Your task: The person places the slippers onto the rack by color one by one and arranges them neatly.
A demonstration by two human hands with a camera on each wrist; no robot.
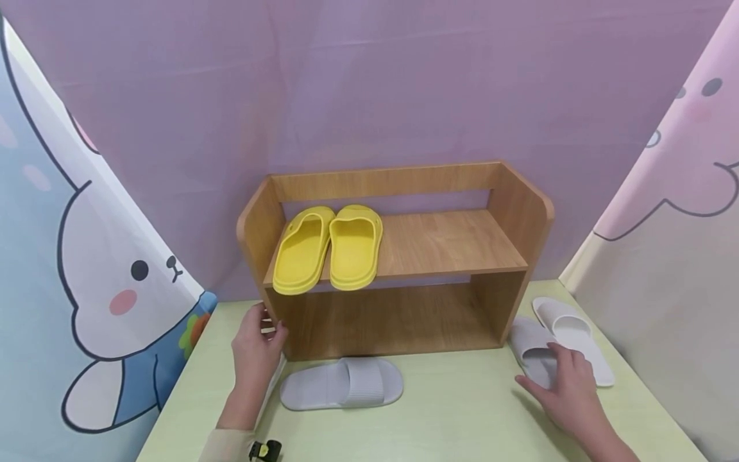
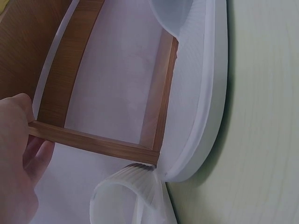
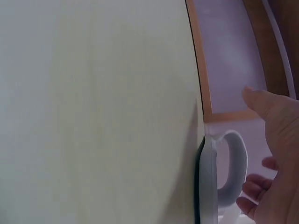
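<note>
My left hand (image 1: 256,346) grips the front edge of the left side panel of a wooden shoe rack (image 1: 375,321); the left wrist view has thumb and fingers on either side of the panel (image 2: 93,142). On the rack's upper shelf stand two yellow clogs (image 1: 355,250), side by side at the left. A grey slipper (image 1: 323,388) lies crosswise before the rack. My right hand (image 1: 571,391) hovers over another grey slipper (image 1: 528,337) by the rack's right side, its thumb and fingers spread apart. In the right wrist view that slipper's strap (image 3: 238,163) stands beside the fingers.
A white slipper (image 1: 583,350) lies beyond the right grey one, near the right wall. Another white slipper (image 2: 112,193), mostly hidden by my left arm in the head view, lies left of the rack. The pale green tabletop (image 1: 450,417) is bounded by a purple backdrop (image 1: 375,96).
</note>
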